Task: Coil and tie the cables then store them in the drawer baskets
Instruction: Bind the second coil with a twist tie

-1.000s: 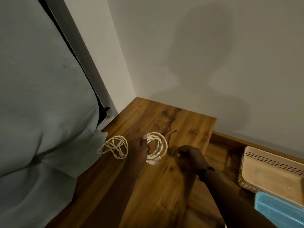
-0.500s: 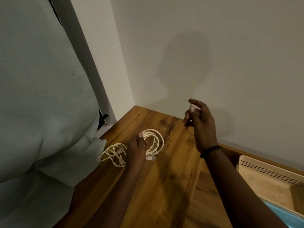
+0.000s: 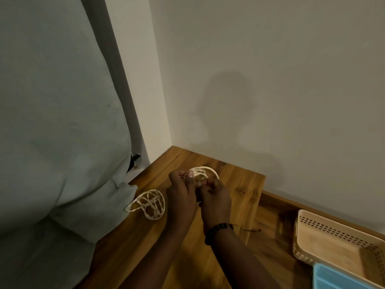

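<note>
A coiled white cable [image 3: 201, 172] is lifted just above the wooden top [image 3: 241, 184], and both hands meet on it. My left hand [image 3: 181, 195] pinches the coil's left side, thumb on top. My right hand [image 3: 215, 200] is closed against the coil's near side; a thin dark tie it carried earlier is hidden in its fingers. A second white cable [image 3: 150, 203], loosely coiled, lies on the wood to the left, untouched.
A beige perforated basket [image 3: 333, 230] sits in the open drawer at the lower right, with a blue basket [image 3: 341, 277] in front of it. A pale pillow [image 3: 58, 126] presses against the top's left edge. Walls close the corner behind.
My right hand came down from beside the wall, carrying the thin dark tie, and joined the left hand at the coil. The coil is now raised off the wood.
</note>
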